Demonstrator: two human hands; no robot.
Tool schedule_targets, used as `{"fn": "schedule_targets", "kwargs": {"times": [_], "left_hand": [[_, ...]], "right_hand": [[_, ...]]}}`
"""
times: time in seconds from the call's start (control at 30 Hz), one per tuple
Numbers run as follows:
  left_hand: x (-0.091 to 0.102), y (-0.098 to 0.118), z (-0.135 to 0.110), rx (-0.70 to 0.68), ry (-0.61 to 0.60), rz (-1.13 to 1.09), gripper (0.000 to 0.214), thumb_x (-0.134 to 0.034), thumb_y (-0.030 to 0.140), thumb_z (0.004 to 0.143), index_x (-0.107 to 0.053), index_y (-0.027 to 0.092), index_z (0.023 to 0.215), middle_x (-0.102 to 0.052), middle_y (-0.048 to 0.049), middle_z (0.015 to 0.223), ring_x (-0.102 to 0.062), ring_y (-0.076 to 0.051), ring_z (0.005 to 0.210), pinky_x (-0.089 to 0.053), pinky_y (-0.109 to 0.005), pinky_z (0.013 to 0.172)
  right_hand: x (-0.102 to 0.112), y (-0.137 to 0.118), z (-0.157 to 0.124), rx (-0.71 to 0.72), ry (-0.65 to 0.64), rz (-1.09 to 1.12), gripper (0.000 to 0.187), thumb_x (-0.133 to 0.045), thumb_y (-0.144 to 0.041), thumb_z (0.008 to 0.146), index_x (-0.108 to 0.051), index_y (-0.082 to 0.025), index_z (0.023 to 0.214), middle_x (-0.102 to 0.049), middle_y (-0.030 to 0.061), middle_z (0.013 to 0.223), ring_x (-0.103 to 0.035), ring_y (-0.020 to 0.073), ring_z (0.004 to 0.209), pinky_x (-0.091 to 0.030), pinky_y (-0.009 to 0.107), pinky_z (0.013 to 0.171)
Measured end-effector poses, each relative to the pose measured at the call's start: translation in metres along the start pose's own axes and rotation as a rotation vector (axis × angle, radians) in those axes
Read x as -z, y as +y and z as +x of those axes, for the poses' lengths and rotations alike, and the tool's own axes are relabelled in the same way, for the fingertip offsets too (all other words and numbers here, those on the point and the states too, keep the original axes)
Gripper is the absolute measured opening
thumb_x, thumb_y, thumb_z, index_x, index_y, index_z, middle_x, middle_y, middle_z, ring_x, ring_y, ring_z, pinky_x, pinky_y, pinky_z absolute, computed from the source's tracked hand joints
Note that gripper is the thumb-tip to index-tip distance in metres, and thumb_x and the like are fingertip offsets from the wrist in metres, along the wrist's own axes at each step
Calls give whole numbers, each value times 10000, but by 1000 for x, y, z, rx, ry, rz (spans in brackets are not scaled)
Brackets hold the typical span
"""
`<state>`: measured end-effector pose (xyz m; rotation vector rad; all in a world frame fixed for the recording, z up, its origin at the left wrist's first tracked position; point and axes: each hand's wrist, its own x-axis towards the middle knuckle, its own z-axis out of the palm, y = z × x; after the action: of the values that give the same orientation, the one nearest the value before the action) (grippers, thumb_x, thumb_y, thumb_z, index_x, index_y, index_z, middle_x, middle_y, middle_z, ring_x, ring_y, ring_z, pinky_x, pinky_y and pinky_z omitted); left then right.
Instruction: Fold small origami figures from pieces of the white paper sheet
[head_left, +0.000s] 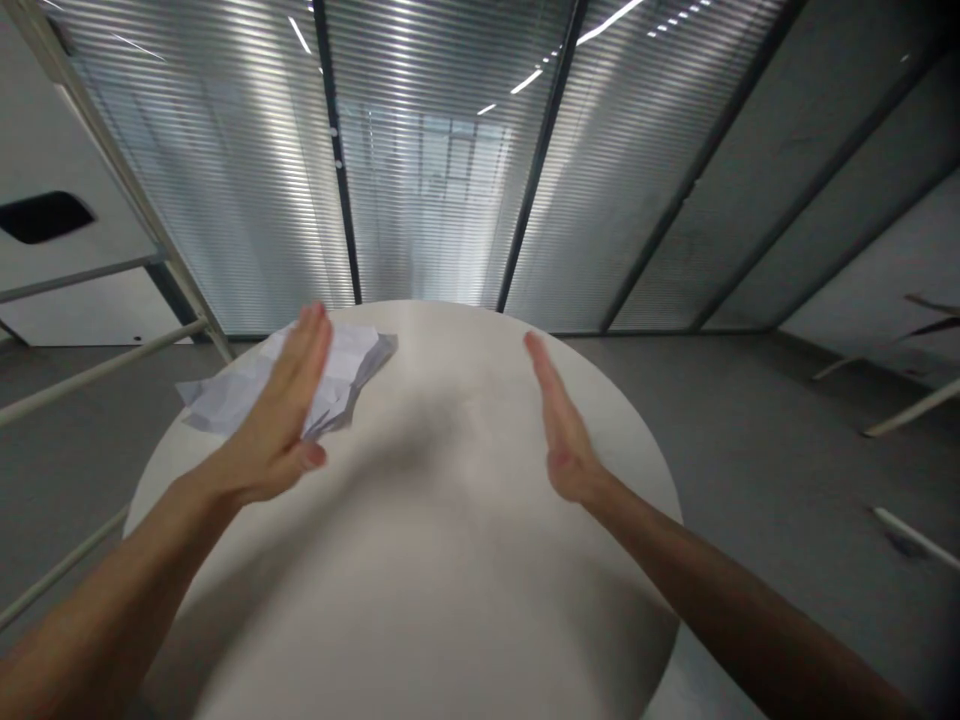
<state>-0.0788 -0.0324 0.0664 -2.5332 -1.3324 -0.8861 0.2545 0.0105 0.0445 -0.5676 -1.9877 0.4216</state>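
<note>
Both of my hands are held up over a round white table, apart from each other with the fingers stretched out. My left hand holds nothing; its thumb stands off from the straight fingers. Behind it, on the table's far left, lies a heap of crumpled white paper sheets, partly covered from view by that hand. My right hand is seen edge-on above the table's right side, straight and with nothing in it. Soft shadows of the arms fall on the tabletop.
Beyond the table stands a glass partition with blinds and dark upright frames. White metal bars run along the left, near a white panel with a dark opening. Pale furniture legs show on the grey floor at right.
</note>
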Motion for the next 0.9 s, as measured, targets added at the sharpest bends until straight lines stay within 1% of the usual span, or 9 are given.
{"fn": "schedule_targets", "kwargs": {"times": [0.03,0.1,0.17,0.27,0.37,0.63,0.7,0.8,0.9], "left_hand": [[-6,13,-3,-101,-111,10,1009,-113,831,738,89,177,1479,95,-105,1555,-1,-363,1413,-42,-560,1140],[-25,28,-11,-214,-323,29,978,-217,791,779,92,180,1478,30,-132,1553,-34,-345,1417,-30,-550,1135],[-45,32,-22,-216,-501,33,943,-283,739,818,114,189,1472,4,-141,1547,-37,-318,1421,-35,-531,1137],[-65,29,-34,-202,-656,9,915,-308,706,838,115,198,1470,3,-136,1542,-28,-295,1424,-35,-506,1140],[-68,27,-40,-189,-695,-18,918,-316,705,836,94,188,1474,7,-135,1540,-27,-284,1424,-42,-476,1147],[-68,25,-42,-199,-653,-37,917,-345,697,833,70,196,1479,-35,-123,1545,-74,-267,1424,-67,-455,1153],[-67,25,-40,-194,-613,-20,885,-354,676,845,27,198,1484,-82,-120,1547,-118,-269,1421,-111,-462,1148],[-57,17,-34,-88,-469,74,754,-394,623,861,-196,221,1466,-257,-114,1516,-276,-281,1374,-230,-467,1113],[-36,-9,-34,93,-340,229,650,-482,578,831,-405,229,1374,-354,-127,1467,-342,-332,1329,-297,-499,1067]], "right_hand": [[-1,-7,-11,38,-259,-123,1027,-353,-818,720,-67,-202,1490,-42,99,1560,-36,308,1423,-48,514,1148],[-8,-10,-32,69,-604,-277,1045,-402,-792,725,-76,-158,1489,-90,144,1548,-63,315,1420,-40,505,1150],[-17,-4,-47,48,-806,-340,1027,-428,-762,745,-115,-120,1483,-124,172,1536,-95,307,1418,-44,490,1153],[-26,4,-56,-9,-923,-374,1049,-461,-744,745,-104,-85,1479,-121,186,1532,-108,288,1419,-47,460,1160],[-29,4,-55,-31,-948,-376,1045,-476,-727,752,-89,-85,1480,-110,181,1533,-108,276,1420,-46,443,1162],[-31,0,-52,-57,-923,-341,1021,-527,-698,744,-155,-88,1473,-147,184,1526,-130,284,1416,-67,458,1159],[-33,3,-53,-95,-840,-293,893,-557,-651,761,-301,-126,1437,-261,168,1500,-219,282,1394,-111,471,1152],[-35,7,-54,-235,-591,-121,493,-557,-512,840,-573,-200,1220,-560,120,1296,-488,238,1224,-329,440,1066],[-36,9,-53,-421,-384,42,275,-549,-401,870,-643,-203,1037,-671,79,1053,-619,186,986,-485,348,876]]}}
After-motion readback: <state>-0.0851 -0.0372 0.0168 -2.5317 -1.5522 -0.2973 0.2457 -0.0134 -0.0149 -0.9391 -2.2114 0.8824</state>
